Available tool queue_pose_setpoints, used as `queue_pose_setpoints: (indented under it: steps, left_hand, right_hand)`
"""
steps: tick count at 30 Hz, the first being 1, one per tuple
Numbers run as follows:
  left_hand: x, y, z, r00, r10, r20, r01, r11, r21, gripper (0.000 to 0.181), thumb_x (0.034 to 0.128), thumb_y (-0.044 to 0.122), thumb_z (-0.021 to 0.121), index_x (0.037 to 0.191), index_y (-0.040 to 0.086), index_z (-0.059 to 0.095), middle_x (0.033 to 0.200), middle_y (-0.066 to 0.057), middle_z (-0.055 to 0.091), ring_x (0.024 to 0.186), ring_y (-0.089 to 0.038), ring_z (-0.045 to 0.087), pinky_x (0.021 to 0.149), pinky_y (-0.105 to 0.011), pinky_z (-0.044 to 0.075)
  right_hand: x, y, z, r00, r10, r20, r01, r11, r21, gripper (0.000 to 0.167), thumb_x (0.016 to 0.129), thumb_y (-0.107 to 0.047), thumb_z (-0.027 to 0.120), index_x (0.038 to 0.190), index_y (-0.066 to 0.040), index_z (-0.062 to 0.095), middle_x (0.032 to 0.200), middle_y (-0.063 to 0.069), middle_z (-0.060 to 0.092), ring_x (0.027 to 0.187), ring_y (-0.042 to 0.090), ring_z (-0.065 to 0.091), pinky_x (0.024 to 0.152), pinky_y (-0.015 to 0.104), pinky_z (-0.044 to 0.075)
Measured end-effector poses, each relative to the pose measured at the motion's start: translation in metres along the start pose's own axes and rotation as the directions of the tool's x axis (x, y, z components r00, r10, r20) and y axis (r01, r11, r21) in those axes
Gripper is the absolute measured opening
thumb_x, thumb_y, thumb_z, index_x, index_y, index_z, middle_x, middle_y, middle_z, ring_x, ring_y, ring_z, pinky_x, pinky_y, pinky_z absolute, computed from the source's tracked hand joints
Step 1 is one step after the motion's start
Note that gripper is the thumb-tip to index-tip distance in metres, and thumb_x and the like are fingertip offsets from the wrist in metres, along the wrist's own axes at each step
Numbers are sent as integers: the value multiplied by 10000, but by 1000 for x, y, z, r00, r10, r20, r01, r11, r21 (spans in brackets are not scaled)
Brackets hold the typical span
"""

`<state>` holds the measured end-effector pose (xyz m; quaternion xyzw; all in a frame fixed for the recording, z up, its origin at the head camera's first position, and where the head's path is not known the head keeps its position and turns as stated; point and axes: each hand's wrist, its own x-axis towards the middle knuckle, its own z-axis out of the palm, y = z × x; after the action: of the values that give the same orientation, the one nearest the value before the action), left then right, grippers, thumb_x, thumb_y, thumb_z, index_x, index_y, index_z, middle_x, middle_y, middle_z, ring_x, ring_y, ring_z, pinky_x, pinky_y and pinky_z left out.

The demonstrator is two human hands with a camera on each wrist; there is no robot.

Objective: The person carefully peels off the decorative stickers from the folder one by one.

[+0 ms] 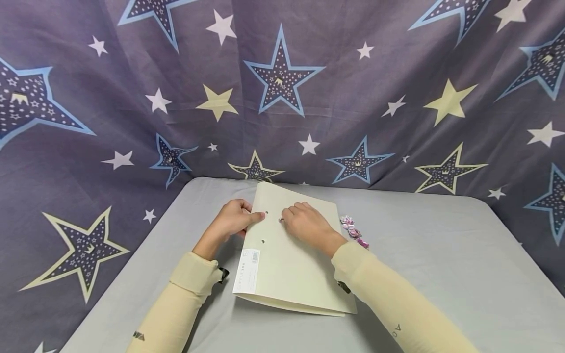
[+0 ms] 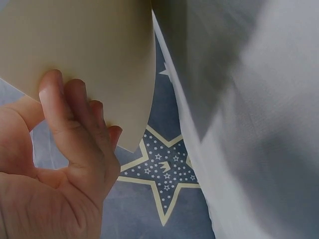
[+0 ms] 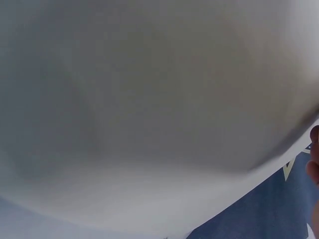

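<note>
A cream paper file folder [image 1: 300, 264] with a white label [image 1: 247, 270] near its lower left corner lies at a slant before me. Small dark round spots show near its left edge. My left hand [image 1: 231, 219] pinches that edge, thumb on top and fingers underneath; the left wrist view shows the fingers [image 2: 75, 114] against the cream sheet. On the upper part of the cover, my right hand [image 1: 309, 225] has its fingers bent. A tiny shiny spot [image 1: 280, 220] shows at its fingertips; whether they pinch it is unclear. The right wrist view catches only fingertips [image 3: 313, 172].
Several small pink and silver shiny pieces [image 1: 354, 232] lie in a row by the folder's right edge. The table [image 1: 441, 255] has a grey cloth. Dark star-patterned fabric [image 1: 375, 117] hangs behind and to the sides.
</note>
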<state>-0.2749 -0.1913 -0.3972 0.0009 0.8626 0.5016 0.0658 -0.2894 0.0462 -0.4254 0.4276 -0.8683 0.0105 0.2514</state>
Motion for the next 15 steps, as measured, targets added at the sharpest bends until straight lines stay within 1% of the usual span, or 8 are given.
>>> queue_pose_setpoints:
  steps: [4,12,15]
  left_hand:
    - [0,0,0,1000,1,0,-1,1000,-3,409,898,276,785,1080,-29,583,823,-141,703,570,-216,691,550,-413,609]
    - [0,1,0,1000,5,5,-5,1000,7,406,899,284,781,1067,-26,580,805,-131,701,568,-211,687,566,-437,613]
    - [0,1,0,1000,1,3,-1,1000,7,403,900,280,782,1067,-27,582,810,-136,701,570,-214,689,560,-426,612]
  right_hand:
    - [1,1,1,999,37,5,-37,998,44,89,980,-146,659,1012,-70,626,913,49,691,872,230,625,843,357,505]
    - [2,0,2,996,83,11,-84,992,91,74,1009,-147,621,998,-74,630,898,48,695,861,241,634,834,360,505]
    - [2,0,3,995,100,7,-100,990,105,69,1008,-144,618,991,-78,627,883,38,691,846,234,630,825,357,502]
